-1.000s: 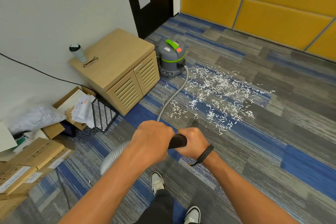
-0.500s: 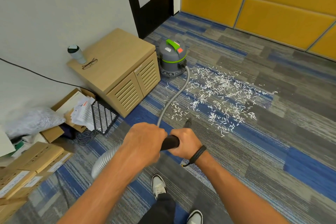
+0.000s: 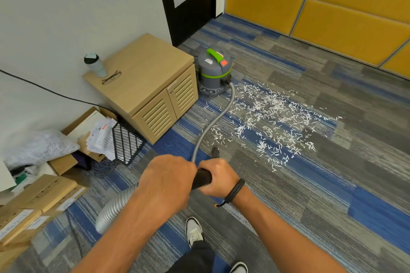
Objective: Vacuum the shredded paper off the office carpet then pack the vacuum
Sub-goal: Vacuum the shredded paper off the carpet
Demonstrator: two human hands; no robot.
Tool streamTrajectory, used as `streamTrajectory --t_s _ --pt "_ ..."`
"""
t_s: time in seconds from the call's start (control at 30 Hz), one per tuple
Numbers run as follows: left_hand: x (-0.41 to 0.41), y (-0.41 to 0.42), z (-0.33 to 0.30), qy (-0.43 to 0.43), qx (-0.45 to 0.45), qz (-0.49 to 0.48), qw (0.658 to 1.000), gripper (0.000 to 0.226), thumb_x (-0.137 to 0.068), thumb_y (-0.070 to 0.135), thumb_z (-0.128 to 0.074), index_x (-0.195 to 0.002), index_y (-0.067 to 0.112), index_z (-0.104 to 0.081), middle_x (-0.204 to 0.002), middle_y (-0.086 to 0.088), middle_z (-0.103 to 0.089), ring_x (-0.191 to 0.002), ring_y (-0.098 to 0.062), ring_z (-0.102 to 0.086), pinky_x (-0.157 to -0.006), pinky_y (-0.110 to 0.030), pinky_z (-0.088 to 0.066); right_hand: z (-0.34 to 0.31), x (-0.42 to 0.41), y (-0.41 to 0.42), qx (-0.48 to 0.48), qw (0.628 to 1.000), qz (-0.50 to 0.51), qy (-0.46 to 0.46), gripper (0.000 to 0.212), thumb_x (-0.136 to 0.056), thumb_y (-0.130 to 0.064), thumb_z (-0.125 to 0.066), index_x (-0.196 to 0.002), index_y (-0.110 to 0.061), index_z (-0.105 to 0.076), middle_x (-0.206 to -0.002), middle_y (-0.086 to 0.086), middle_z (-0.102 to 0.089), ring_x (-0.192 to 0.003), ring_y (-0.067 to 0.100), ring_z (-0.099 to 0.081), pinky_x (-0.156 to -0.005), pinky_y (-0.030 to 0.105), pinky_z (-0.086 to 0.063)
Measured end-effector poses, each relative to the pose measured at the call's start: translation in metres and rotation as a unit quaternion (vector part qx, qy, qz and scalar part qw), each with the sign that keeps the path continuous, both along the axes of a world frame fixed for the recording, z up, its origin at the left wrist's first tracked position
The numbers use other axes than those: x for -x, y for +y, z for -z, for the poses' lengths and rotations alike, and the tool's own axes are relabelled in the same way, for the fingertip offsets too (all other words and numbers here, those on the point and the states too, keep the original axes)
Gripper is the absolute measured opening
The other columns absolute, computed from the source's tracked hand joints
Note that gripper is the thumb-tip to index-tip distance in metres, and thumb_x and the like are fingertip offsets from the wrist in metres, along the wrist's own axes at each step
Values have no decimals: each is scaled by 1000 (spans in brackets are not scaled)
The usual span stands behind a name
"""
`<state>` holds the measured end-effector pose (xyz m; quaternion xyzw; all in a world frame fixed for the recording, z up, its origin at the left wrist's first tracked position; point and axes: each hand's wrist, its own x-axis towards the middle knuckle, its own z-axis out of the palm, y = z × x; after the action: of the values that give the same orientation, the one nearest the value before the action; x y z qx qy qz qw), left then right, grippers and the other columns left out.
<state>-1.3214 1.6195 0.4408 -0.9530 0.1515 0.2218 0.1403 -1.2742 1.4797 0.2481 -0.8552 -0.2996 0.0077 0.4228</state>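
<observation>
Both the left hand [image 3: 167, 180] and the right hand [image 3: 218, 177] grip the black wand handle [image 3: 203, 178]. Shredded paper [image 3: 273, 117] lies scattered on the carpet [image 3: 310, 184], just beside the grey canister vacuum [image 3: 214, 72] by the wooden cabinet [image 3: 146, 82].

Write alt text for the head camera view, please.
Both hands, left hand and right hand, grip a vacuum's black handle over office carpet. Shredded paper lies ahead, beside the grey-green vacuum and wooden cabinet.
</observation>
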Motion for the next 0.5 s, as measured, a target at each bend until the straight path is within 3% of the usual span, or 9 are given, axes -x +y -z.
streamTrajectory --t_s 0.13,0.27,0.5 --pt "-12 0 -3 -1 8 18 1000 35 -95 29 -67 -129 25 -59 -105 3 -68 -98 -18 -67 -76 -32 -48 -7 -8 -2 -12 1000 18 -4 20 -74 -32 -64 -65 -30 -47 -57 -8 -55 -52 1 -42 -52 16 -35" --pt "-28 0 -4 -4 27 29 999 33 -95 27 -68 -127 26 -61 -104 3 -70 -96 -20 -67 -81 -34 -54 -10 -18 -10 1 1000 30 4 14 -72 -31 -65 -65 -24 -54 -57 -10 -55 -50 6 -48 -49 27 -41" --pt "-55 2 17 3 63 43 997 38 -93 29 -72 -130 26 -62 -108 1 -70 -100 -22 -69 -83 -36 -53 -2 -35 -24 51 996 67 19 13 -73 -31 -61 -68 -19 -60 -60 -9 -59 -55 8 -54 -53 21 -40"
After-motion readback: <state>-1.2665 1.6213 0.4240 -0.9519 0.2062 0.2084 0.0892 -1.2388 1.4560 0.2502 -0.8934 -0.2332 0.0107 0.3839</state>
